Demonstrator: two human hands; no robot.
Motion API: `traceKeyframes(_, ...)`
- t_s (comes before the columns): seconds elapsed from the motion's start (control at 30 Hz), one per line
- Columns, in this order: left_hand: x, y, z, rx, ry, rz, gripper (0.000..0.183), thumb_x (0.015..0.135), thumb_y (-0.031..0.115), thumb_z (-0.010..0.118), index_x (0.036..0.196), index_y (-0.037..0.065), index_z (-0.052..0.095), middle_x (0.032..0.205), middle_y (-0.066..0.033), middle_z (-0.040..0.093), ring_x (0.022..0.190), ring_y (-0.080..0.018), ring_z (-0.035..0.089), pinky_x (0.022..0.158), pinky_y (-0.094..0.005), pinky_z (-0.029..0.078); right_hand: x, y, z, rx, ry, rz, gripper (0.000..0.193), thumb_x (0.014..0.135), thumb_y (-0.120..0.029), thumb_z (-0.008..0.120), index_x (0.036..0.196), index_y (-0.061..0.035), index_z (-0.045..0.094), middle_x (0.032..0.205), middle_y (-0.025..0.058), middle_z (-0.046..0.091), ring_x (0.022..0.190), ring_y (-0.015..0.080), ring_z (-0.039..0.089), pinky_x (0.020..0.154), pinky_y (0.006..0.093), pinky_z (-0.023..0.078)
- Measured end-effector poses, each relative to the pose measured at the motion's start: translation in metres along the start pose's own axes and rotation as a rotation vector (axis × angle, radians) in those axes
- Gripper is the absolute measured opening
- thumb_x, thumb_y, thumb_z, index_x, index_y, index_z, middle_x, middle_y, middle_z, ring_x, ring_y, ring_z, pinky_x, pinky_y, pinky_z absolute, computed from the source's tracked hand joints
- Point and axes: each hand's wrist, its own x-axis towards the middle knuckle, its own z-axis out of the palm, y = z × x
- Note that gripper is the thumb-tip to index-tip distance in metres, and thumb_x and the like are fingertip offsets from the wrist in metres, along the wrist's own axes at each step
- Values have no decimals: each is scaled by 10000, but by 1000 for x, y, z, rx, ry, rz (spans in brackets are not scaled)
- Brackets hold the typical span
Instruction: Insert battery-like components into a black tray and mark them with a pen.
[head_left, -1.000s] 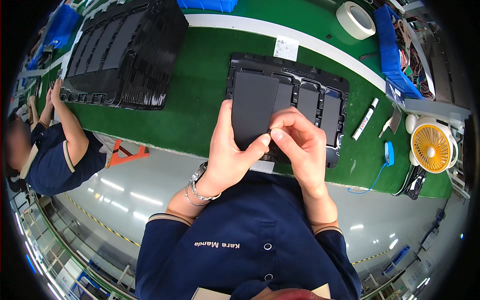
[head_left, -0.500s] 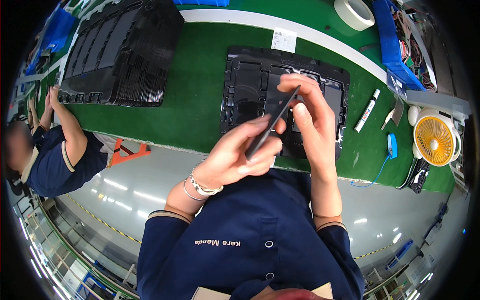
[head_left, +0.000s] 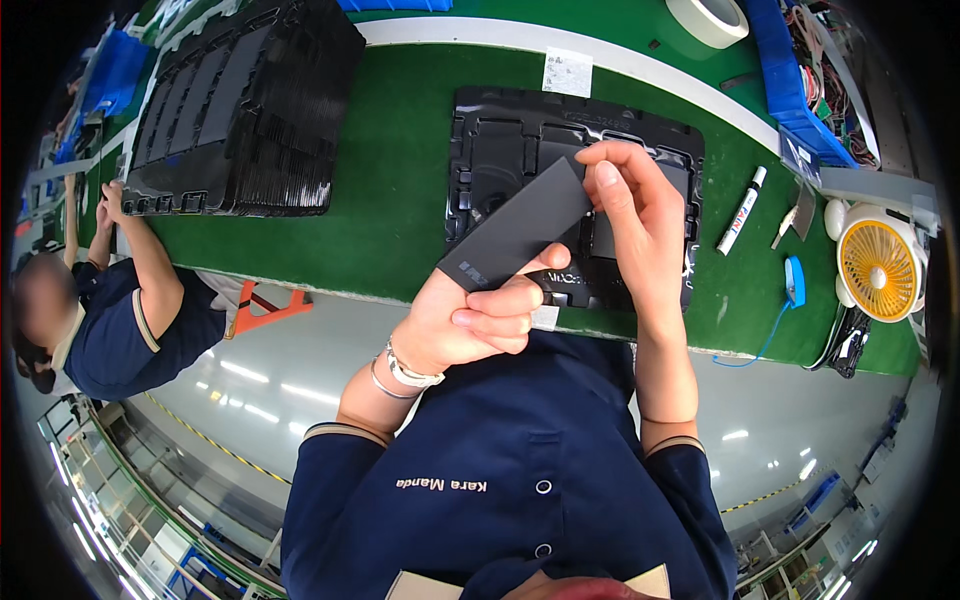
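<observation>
My left hand [head_left: 470, 325], wearing a bracelet and a bangle, grips the lower end of a flat dark grey rectangular panel [head_left: 520, 225]. The panel is tilted, its broad face up, with a small pale marking near the lower end. Around its upper end curl the fingers and thumb of my right hand [head_left: 640, 195]. Below both hands a black moulded plastic tray [head_left: 480, 130] lies on the green bench. Its recesses show dark flat pieces, partly covered by my hands and the panel.
A tall stack of black trays [head_left: 270, 130] stands at left. To the right lie a paint marker [head_left: 741, 212], a scraper-like blade [head_left: 797, 215], a blue wrist-strap-like band [head_left: 795, 281] and a yellow-and-white fan [head_left: 878, 268]. A tape roll [head_left: 708, 18] and blue bin [head_left: 800, 90] sit behind. A co-worker [head_left: 110, 310] works at far left.
The panel has turned from nearly edge-on to showing its broad face with the marking. My left fingers have curled in beneath it, and my right hand has shifted slightly right.
</observation>
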Motion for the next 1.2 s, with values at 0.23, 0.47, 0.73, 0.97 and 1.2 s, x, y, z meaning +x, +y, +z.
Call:
traceKeyframes(0.23, -4, 1, -6, 37, 67, 42, 371, 1047, 347, 383, 1243, 47, 478, 510, 85, 333, 367, -15, 306, 406, -170, 236, 1, 4, -2, -10, -141, 43, 196, 975, -143, 573, 1104, -4, 621, 924, 24, 648, 844, 81, 578, 749, 239, 464)
traceKeyframes(0.47, 7, -29, 14, 743, 576, 273, 472, 1029, 351, 422, 1339, -5, 438, 869, -95, 638, 825, -202, 674, 647, -261, 513, 3, 6, -18, 173, -331, 131, 238, 921, -55, 580, 1149, -3, 623, 978, 39, 673, 876, 95, 603, 814, 263, 487)
traceKeyframes(0.73, -33, -15, 4, 1723, 952, 1001, 319, 983, 91, 419, 1271, -15, 507, 1234, -133, 558, 1126, -216, 559, 828, -326, 470, 1, 21, -28, -659, -31, -339, 272, 821, -85, 643, 1091, -100, 664, 861, 94, 625, 947, 270, 616, 748, 398, 520)
traceKeyframes(0.97, -26, -11, 0, 1820, 850, 938, 261, 969, 48, 485, 1213, -18, 547, 1140, -102, 608, 1035, -177, 602, 803, -294, 482, -7, 37, -176, -1521, 44, -184, 347, 760, -13, 607, 1088, -122, 618, 764, 58, 594, 757, 258, 645, 627, 387, 520)
traceKeyframes(1.2, 8, -15, 22, 2162, 635, 690, 278, 840, 21, 645, 1117, 16, 615, 1132, -127, 604, 943, -226, 601, 821, -312, 480, -20, 14, -157, -1235, 152, -405, 208, 778, 1, 644, 964, -84, 603, 761, 55, 611, 670, 236, 614, 577, 371, 480)
